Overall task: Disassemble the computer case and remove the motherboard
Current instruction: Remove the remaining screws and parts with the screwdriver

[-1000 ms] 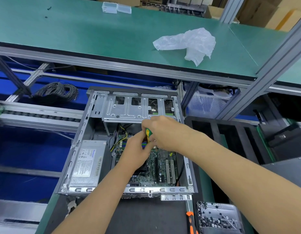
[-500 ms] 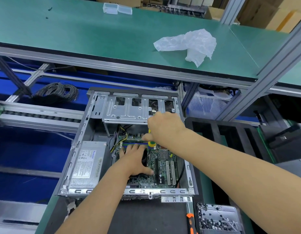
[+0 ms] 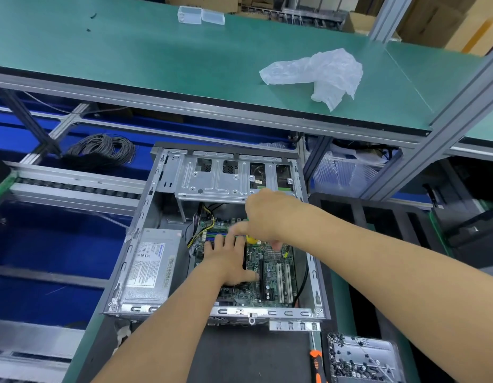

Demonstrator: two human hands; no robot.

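The only print showing is lying on the white label of the power supply [image 3: 152,268] inside the computer case [image 3: 145,217]: a small blue brand word and rows of fine type, all blurring too much to read.

We see a green circuit-patterned motherboard [image 3: 270,268] with white and black slots and blue memory sockets inside the bare silver-grey metal computer case [image 3: 145,217]. A grey box-shaped power supply [image 3: 151,268] carries a white label with dark print and a blue logo. Yellow and black wires [image 3: 202,228] run beside it. A small yellow piece [image 3: 251,239] shows under our right hand [image 3: 264,217]. The upper shelf [image 3: 129,56] is matte green with a black edge and silver frame, and on it lie a crumpled translucent white plastic bag [image 3: 320,73] and two clear plastic boxes [image 3: 201,15]. A coil of dark grey cable [image 3: 101,150] rests on blue. An orange-and-black screwdriver handle [image 3: 317,363] lies on the black mat [image 3: 253,355].
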